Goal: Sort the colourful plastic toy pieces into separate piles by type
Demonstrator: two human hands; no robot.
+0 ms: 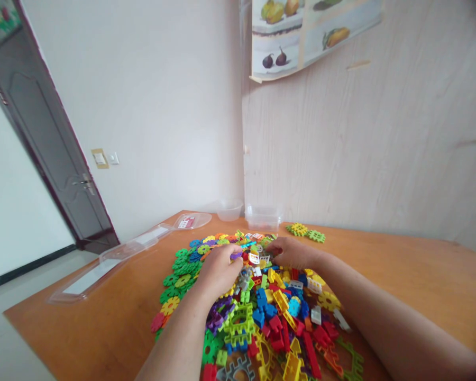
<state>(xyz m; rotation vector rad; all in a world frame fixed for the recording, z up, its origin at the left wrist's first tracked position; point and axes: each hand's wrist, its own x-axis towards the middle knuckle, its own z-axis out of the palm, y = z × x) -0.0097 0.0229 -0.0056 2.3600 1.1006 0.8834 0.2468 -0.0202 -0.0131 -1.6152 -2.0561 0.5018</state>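
A mixed heap of plastic building pieces (277, 301) covers the middle of the table, and both hands reach into its far part. My left hand (222, 264) is bent over the heap, with a small purple piece (236, 255) between its thumb and fingers. Opposite it, my right hand (287, 251) has its fingers curled down among the pieces; a bit of red shows at the fingertips, but what they grip is hidden. Between the hands lie white window-like pieces (254, 258) and a light-blue stick (248, 244). Green flower-shaped discs (186, 268) spread beside my left hand.
Clear plastic tubs (230, 210) and a stacked clear box (263, 217) stand at the back by the wall. Flat clear lids (91, 278) lie along the left edge of the wooden table (412, 275). Yellow-green gear pieces (316, 236) sit apart at the back right.
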